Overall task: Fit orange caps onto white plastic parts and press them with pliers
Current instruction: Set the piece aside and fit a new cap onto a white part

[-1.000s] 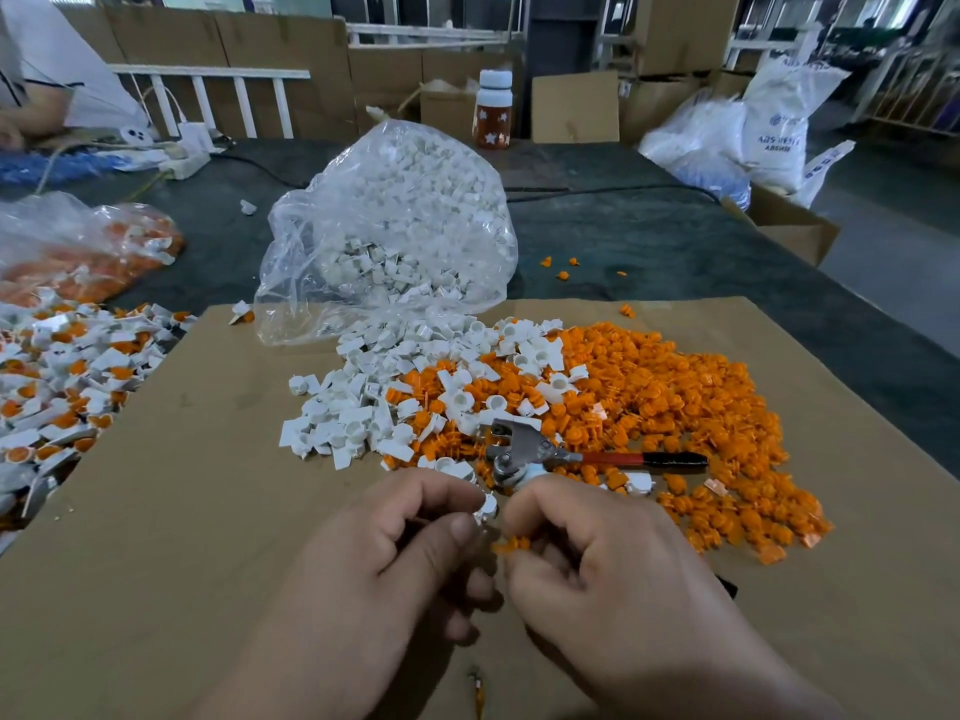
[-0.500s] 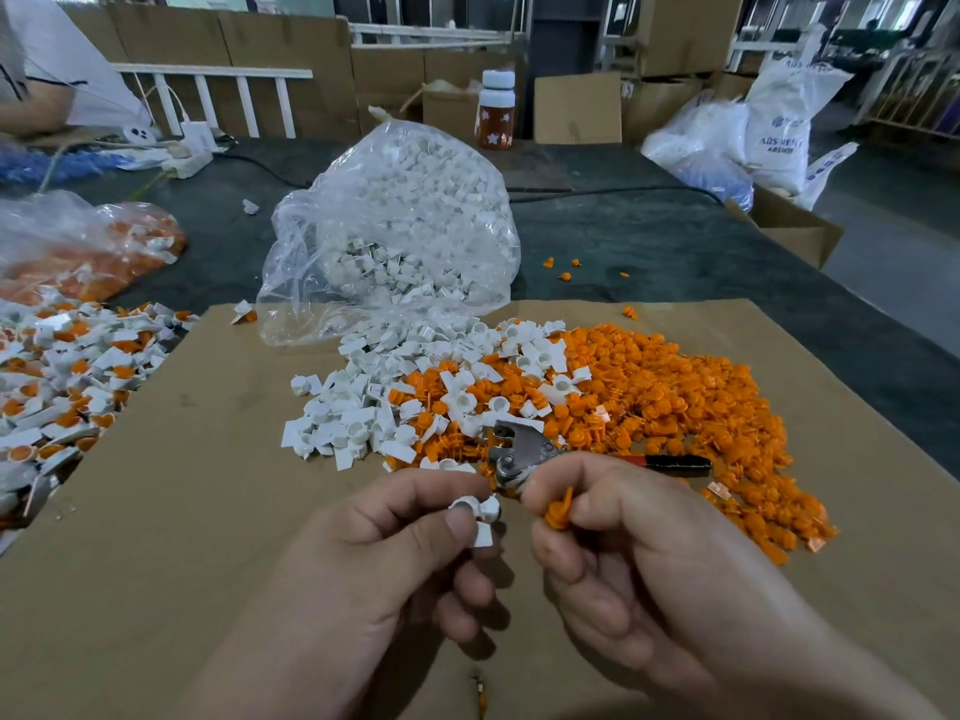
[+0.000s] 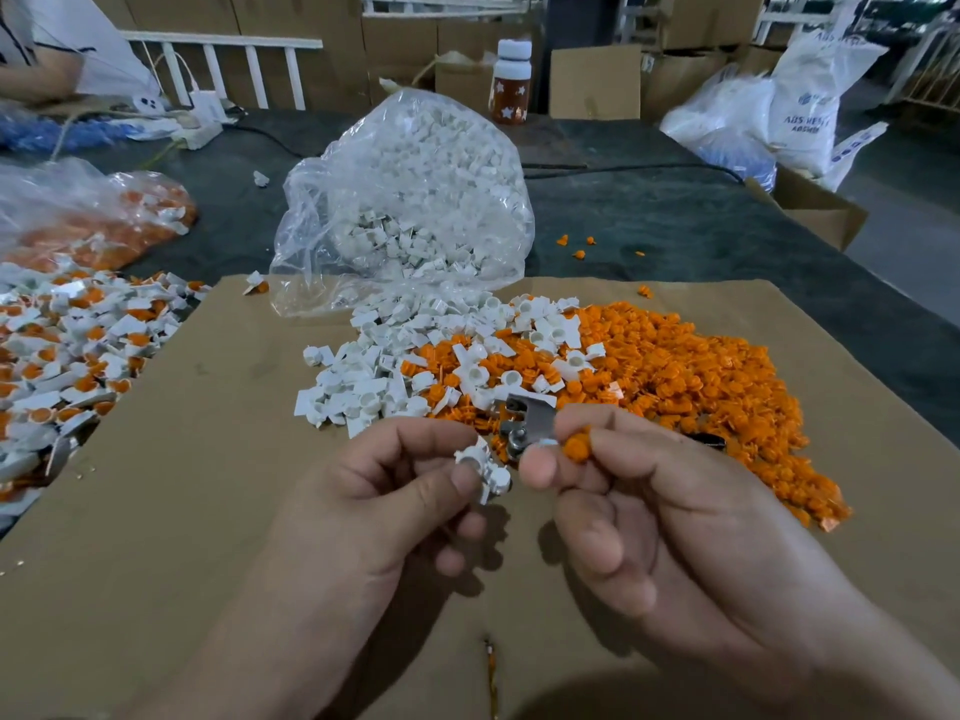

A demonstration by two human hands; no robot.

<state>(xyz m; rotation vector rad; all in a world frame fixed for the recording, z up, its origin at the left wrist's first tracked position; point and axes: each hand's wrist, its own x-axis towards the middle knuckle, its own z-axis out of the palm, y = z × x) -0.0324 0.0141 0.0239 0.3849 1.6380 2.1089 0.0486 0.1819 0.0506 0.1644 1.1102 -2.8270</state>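
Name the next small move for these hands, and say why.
Probably bring the orange cap, pinched in the right hand, across to the white part held by the left hand, and seat it. The two are apart, no orange shows on the part, and the pliers lie on the pile behind, not yet needed.

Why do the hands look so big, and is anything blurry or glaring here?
Head view: the wide-angle lens stretches the left hand and right hand near the bottom edge; light is soft, with only faint shadows under them on the cardboard; the clear bag shows mild sheen; the far white sacks look soft, the held white part and orange cap fairly sharp.
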